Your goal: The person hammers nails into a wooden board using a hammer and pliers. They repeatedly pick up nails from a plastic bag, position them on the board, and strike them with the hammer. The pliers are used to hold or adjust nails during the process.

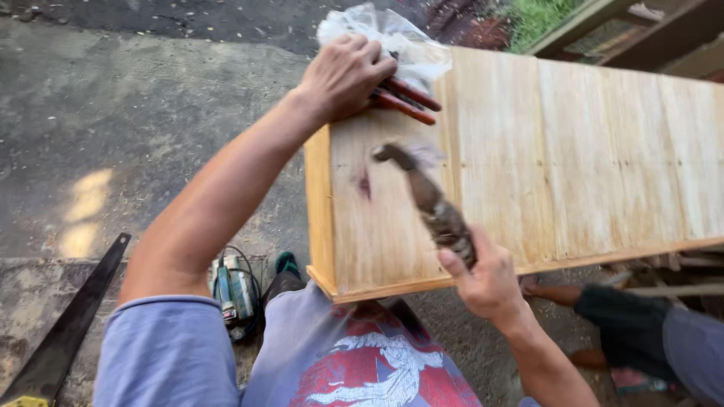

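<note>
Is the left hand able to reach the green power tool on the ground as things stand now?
Probably not without letting go first. The left hand is pressed on the red-handled tools at the far corner of the wooden panel. The green power tool lies low on the ground beside the person's body, with nothing covering it.

A handsaw (64,332) lies on the concrete ground (113,113) at lower left. Near it sits a green power tool (235,290) with a black cord. Grass (537,16) shows at the top; another person's leg (641,320) lies at right.
</note>
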